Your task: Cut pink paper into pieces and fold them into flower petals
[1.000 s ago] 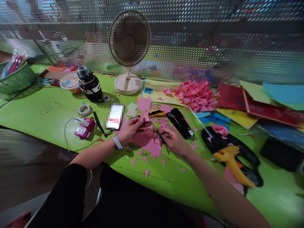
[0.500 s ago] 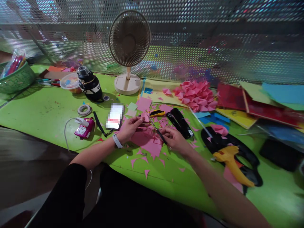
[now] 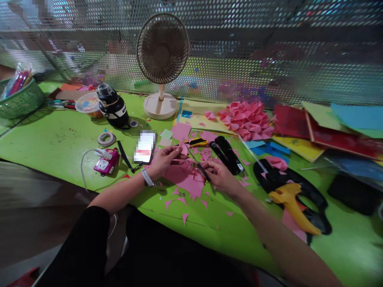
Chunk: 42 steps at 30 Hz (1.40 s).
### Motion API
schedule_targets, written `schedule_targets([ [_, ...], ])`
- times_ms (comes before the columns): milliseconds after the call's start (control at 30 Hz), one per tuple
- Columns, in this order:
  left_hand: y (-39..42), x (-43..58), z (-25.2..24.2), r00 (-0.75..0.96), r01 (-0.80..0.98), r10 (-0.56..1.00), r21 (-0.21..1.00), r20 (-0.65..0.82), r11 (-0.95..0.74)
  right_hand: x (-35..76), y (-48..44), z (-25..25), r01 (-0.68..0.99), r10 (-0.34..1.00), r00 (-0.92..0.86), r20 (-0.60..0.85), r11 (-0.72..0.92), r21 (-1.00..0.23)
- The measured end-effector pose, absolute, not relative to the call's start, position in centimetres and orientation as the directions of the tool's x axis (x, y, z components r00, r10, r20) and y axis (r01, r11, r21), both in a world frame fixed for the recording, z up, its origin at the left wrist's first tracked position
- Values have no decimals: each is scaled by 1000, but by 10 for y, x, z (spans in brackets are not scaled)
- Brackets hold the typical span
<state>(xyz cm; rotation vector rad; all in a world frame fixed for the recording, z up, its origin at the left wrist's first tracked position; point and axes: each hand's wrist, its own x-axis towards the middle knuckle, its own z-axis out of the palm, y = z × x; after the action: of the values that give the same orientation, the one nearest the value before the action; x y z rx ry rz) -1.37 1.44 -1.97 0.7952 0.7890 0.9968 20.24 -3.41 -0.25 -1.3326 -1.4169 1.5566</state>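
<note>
My left hand point(image 3: 165, 160), with a pale watch band at the wrist, pinches a small piece of pink paper point(image 3: 184, 150) between thumb and fingers. Closed around a slim black-handled metal tool point(image 3: 204, 170) is my right hand point(image 3: 220, 175); its thin tip slants up to the paper, and whether it touches cannot be told. Below both hands lies a larger pink sheet point(image 3: 188, 181) among cut pink scraps point(image 3: 185, 218). A yellow and black utility knife point(image 3: 197, 142) rests just beyond my fingers, and a black stapler point(image 3: 229, 155) lies beside my right hand.
A fan point(image 3: 161, 105) stands at the back, beside a black bottle point(image 3: 113, 107). A phone point(image 3: 145, 147), tape roll point(image 3: 106, 139) and pink power bank point(image 3: 106, 161) lie left. Pink paper petals point(image 3: 247, 119) are heaped behind; a yellow glue gun point(image 3: 289, 199) sits right.
Both hands stay almost in place, with the paper and the tool held as before. The camera view has shifted only slightly.
</note>
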Motion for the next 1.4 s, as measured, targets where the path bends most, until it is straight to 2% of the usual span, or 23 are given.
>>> schedule_targets([
  [133,15,-15,-20,367,-376,911,866,-188,330,200,-35,3,213,913,-256,-318,-267,-940],
  [333,14,-14,-17,350,-405,912,843,-215,354,200,-33,1,185,932,-266,-245,-200,-962],
  [567,16,-15,-20,325,-396,927,863,-188,314,203,-34,3,209,909,-281,-307,-254,-944],
  [800,18,-15,-24,332,-366,920,870,-208,329,203,-33,-2,185,920,-295,-257,-209,-960],
  [1400,19,-20,-13,390,-285,908,916,-157,281,204,-36,18,218,918,-272,-290,-234,-947],
])
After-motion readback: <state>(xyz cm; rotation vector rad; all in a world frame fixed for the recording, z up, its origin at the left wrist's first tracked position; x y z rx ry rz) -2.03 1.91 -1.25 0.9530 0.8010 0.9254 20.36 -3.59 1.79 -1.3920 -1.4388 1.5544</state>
